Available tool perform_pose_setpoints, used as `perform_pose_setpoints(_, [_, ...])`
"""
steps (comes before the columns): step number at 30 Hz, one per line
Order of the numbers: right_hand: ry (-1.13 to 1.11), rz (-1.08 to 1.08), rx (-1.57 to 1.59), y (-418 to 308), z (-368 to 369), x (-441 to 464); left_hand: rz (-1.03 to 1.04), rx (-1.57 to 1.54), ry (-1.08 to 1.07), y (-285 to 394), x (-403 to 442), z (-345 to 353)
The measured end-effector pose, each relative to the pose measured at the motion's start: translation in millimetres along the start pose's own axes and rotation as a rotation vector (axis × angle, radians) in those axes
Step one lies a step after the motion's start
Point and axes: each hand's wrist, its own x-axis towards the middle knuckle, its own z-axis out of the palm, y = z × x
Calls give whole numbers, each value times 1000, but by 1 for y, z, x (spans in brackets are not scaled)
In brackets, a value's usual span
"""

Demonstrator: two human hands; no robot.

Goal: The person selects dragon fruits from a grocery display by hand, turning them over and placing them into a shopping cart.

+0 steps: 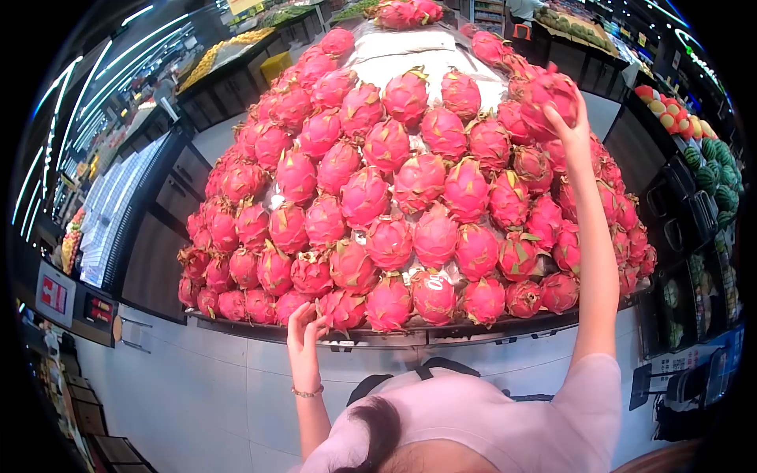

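A large sloping heap of pink dragon fruits [388, 242] with green-tipped scales fills the middle of the view. My right hand [574, 118] reaches to the upper right of the heap, its fingers wrapped round a dragon fruit [550, 98]; the far fingers are hidden behind the fruit. At the front edge, my left hand [306, 327] is beside a dragon fruit [344, 309] in the lowest row. Its fingers are apart and slightly bent, with nothing in them. Whether the fingertips touch that fruit, I cannot tell.
White sheeting [406, 55] shows at the top of the heap. A dark ledge [394, 337] runs along its front. Watermelons [716, 169] are stacked at the right, and a stand with a pale checked cover [118, 205] is at the left. A person [523, 9] stands far back.
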Motion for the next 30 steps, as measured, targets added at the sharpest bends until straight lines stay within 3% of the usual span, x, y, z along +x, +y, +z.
perform_pose_setpoints(1, [-54, -55, 35, 13, 6, 21, -15, -17, 26, 1, 0, 1])
perform_pose_setpoints(3, [-41, -191, -191, 59, 9, 67, 6, 15, 26, 2, 2, 5])
perform_pose_setpoints(13, [-180, -86, -1034, 113, 75, 146, 44, 86, 152, 2, -13, 13])
perform_pose_setpoints(17, [-259, 61, -1107, 138, 81, 149, -13, 93, 197, -7, -19, 7])
perform_pose_setpoints(20, [-286, 26, -1140, 134, 81, 144, -42, 105, 196, -14, -17, 9])
perform_pose_setpoints(25, [-420, 121, -1198, 128, 68, 141, -76, 93, 74, -21, -3, 9])
perform_pose_setpoints(26, [-447, 117, -1197, 126, 67, 144, -66, 91, 61, -22, 1, 11])
perform_pose_setpoints(29, [-334, -154, -1107, 155, 60, 150, -47, 82, 19, -23, 9, 15])
perform_pose_setpoints(30, [-434, -73, -1157, 131, 61, 136, -48, 73, 5, -24, 11, 14])
